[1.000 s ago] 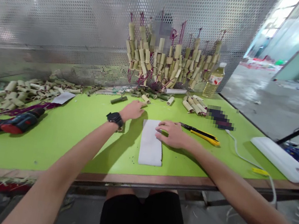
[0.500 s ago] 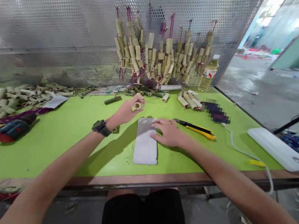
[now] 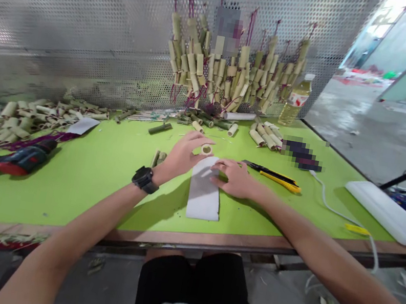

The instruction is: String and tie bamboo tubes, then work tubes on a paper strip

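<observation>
My left hand (image 3: 184,155), with a dark watch (image 3: 144,178) on its wrist, pinches a short bamboo tube (image 3: 207,150) between thumb and fingers. The tube's open round end faces me, just above the far edge of a white paper strip (image 3: 203,201). My right hand (image 3: 236,178) rests on the right side of that strip, thumb and fingers apart and slightly curled. Beside my left wrist, small bamboo pieces (image 3: 158,158) are partly hidden. To the right of my right hand lies a yellow and black utility knife (image 3: 276,179).
Cut bamboo pieces (image 3: 17,121) are heaped at the left, behind a power drill (image 3: 27,156). Strung bamboo tubes (image 3: 224,72) hang on the perforated metal panel (image 3: 92,24). An oil bottle (image 3: 296,100), a blurred-out dark object (image 3: 302,154) and a white power bank-like box (image 3: 387,211) stand or lie rightward.
My left hand has brought the bamboo tube rightward and closer to the paper strip and my right hand. My right hand stays on the strip. The view has shifted slightly.
</observation>
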`<state>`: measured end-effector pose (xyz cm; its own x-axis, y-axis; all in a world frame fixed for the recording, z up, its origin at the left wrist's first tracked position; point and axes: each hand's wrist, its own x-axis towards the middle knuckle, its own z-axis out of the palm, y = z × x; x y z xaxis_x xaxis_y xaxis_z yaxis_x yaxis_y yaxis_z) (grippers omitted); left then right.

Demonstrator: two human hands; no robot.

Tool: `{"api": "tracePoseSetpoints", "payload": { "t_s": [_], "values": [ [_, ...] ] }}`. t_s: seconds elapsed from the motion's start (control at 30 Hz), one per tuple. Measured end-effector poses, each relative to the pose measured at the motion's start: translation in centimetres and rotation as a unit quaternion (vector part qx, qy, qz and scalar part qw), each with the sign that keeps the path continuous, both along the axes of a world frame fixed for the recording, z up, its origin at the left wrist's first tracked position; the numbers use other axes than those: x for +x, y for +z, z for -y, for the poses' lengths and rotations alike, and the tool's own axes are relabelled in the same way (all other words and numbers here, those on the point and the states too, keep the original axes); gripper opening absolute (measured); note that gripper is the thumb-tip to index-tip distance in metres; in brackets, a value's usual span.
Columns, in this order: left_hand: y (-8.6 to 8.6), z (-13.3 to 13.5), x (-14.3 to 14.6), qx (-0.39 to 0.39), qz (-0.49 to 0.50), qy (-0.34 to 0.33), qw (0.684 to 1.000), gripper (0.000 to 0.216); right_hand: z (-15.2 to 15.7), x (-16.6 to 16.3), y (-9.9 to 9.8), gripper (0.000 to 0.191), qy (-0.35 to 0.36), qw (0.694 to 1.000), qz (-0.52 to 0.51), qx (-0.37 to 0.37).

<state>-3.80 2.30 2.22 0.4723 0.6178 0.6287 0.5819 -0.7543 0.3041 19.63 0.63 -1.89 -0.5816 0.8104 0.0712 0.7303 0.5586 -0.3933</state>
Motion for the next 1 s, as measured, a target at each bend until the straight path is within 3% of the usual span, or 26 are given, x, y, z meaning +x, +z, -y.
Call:
{"api": "tracePoseSetpoints", "payload": {
  "t_s": [0.3,0.53,0.7,0.87,1.0],
  "values": [
    [0.0,-0.2,0.4,-0.005,-0.028,0.024,0.999,0.035,0.0,0.0,-0.2,0.048,-0.001,0.999,0.029,0.022],
    [0.3,1.0,1.6,-0.067,-0.029,0.025,0.997,0.013,-0.4,0.2,-1.1,0.042,-0.008,0.999,-0.013,0.042],
    [-0.2,2.4,2.1,-0.124,-0.014,0.066,0.990,0.039,-0.3,0.1,0.0,0.035,-0.015,0.999,-0.042,0.031],
    [-1.0,3.4,2.6,-0.183,0.020,0.085,0.979,0.039,0.0,0.4,1.7,0.038,-0.032,0.977,-0.206,-0.036],
    [-1.5,3.6,3.1,-0.214,0.050,0.082,0.972,0.028,0.2,0.2,1.6,0.040,-0.054,0.947,-0.310,-0.069]
  ]
}}
